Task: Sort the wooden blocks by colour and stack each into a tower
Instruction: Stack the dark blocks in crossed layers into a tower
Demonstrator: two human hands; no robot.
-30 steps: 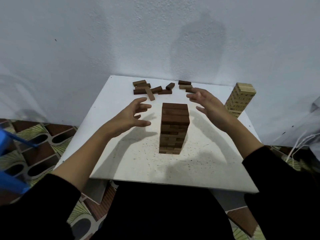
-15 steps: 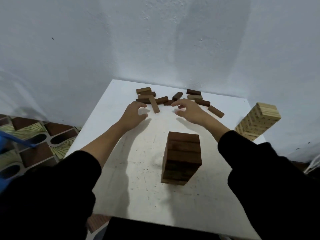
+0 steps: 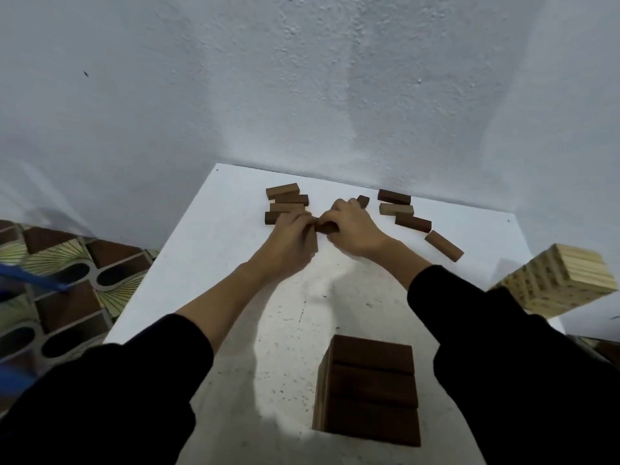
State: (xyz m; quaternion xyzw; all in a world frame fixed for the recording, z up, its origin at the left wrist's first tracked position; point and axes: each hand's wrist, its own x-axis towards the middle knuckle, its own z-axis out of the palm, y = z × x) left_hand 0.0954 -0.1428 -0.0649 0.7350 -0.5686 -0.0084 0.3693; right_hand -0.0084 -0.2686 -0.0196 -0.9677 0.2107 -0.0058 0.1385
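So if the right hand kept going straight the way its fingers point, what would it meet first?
Most likely the left hand: the right hand points leftward across the table, fingers curled on a dark block between the two hands. Beyond lies the left cluster of loose blocks. Depth is unclear.

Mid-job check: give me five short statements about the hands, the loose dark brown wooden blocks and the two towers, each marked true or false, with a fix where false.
1. Both hands are among the loose dark brown wooden blocks at the far side of the white table. True.
2. The left hand rests on the dark brown block tower. False: the tower stands untouched near the table's near edge.
3. The pale wooden block tower stands at the table's right edge. True.
4. The right hand is idle, holding nothing. False: it grips a dark block.
5. Pale blocks lie scattered by the wall. False: the loose blocks are brown.
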